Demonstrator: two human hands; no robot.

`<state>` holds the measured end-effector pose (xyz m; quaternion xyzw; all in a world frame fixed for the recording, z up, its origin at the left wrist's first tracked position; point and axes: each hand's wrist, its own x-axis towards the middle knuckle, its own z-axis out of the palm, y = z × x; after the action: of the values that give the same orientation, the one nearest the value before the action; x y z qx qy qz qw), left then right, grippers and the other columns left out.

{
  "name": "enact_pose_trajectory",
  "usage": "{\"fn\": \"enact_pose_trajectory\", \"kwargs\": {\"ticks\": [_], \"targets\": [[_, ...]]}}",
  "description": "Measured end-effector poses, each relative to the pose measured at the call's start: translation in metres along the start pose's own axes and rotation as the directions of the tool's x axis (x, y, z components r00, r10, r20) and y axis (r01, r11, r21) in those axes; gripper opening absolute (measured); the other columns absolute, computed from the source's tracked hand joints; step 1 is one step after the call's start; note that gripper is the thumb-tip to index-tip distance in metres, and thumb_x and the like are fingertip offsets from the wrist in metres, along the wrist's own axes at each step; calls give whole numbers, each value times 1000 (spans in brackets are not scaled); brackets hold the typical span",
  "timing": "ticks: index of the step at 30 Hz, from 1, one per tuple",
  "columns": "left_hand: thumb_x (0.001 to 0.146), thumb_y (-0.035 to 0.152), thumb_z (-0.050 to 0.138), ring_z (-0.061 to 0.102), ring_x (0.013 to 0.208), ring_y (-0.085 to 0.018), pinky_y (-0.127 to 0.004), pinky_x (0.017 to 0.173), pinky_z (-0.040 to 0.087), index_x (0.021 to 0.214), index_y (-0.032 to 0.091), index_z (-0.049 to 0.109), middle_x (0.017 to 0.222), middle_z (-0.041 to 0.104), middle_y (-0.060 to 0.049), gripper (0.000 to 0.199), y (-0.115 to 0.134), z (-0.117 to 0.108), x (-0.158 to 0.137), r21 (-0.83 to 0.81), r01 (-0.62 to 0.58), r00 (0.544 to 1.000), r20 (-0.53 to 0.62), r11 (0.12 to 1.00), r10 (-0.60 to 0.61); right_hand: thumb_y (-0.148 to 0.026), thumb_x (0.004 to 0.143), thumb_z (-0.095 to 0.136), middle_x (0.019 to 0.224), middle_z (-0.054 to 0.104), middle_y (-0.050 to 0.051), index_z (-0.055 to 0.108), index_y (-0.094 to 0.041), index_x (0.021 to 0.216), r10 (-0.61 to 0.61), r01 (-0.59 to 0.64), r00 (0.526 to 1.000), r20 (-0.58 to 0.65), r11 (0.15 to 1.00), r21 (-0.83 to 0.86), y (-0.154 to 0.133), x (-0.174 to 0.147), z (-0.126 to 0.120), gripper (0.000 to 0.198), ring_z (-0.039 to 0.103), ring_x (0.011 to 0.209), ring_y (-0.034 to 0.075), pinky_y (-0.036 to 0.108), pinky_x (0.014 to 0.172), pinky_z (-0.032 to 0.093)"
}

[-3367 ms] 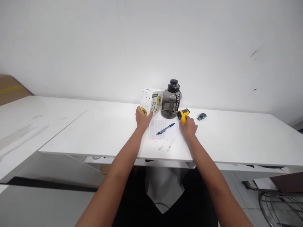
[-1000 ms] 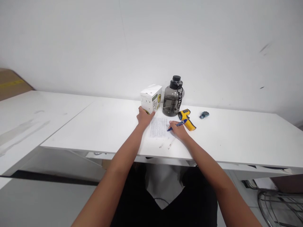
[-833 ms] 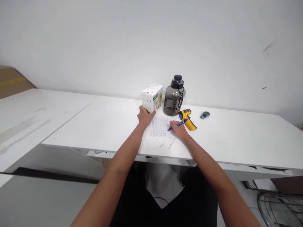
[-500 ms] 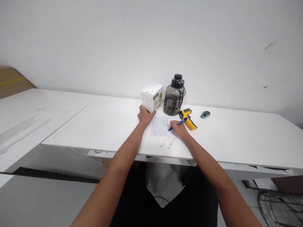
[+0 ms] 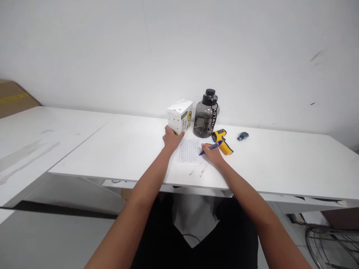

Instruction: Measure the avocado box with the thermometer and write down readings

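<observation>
My left hand (image 5: pixel 172 138) is wrapped round the lower front of a white box (image 5: pixel 179 116) with green lettering and avocado pictures, standing upright on the desk. Between my hands lies a sheet of paper (image 5: pixel 188 151) covered in small writing, flat on the desktop. My right hand (image 5: pixel 211 152) grips a blue pen (image 5: pixel 215 145), its tip down at the sheet's right edge. Just beyond that hand a yellow and black infrared thermometer gun (image 5: pixel 225 146) lies on its side. Behind it stands a large smoky water bottle (image 5: pixel 203 118) with a black cap and a lettered strap.
A small dark teal object (image 5: pixel 242 136) lies to the right on the white desk (image 5: pixel 280 160). The wall (image 5: pixel 112 56) rises right behind the desk. A cardboard box (image 5: pixel 15 98) stands at far left, and a metal wire rack (image 5: pixel 333 243) is low at the right.
Hardly anything differs. The view has shifted very slightly; both hands keep their places, the left on the box and the right with the pen at the paper's edge.
</observation>
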<state>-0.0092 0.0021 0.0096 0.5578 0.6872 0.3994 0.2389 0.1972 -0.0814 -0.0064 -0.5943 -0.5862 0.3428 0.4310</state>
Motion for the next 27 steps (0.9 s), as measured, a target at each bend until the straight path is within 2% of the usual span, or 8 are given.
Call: {"fn": "enact_pose_trajectory", "kwargs": {"ticks": [11,17,24,27], "targets": [[83,45,78,63,138,-34,-52,121,40,130,28,35,147,64,-14,65,-2,2,2,-14,-12,1000,-10,1000,12,-47,90,53,51,49,-1,63,-25,60,26,-26,1000,14,1000,-14,-1,1,0,39,55,63,21,34,70,47],[83,45,78,64,137,-34,-53,119,42,129,29,35,145,65,-14,65,-5,3,3,-27,-11,1000,-13,1000,11,-51,91,52,50,47,-1,62,-25,61,5,-5,1000,-10,1000,-5,1,0,-1,41,56,64,22,34,70,47],[83,45,78,64,135,-34,-53,120,41,131,28,35,144,65,-15,66,-3,2,2,-18,-11,1000,-4,1000,11,-50,88,52,58,56,0,61,-24,58,-12,11,999,-37,999,-32,1,2,0,41,56,67,20,34,75,48],[83,44,78,63,137,-34,-53,121,40,131,27,35,145,65,-15,67,-3,3,3,-13,-13,1000,-8,1000,13,-50,88,53,57,55,0,62,-24,59,-13,12,1000,-12,1000,-20,0,1,0,40,57,67,20,34,74,48]]}}
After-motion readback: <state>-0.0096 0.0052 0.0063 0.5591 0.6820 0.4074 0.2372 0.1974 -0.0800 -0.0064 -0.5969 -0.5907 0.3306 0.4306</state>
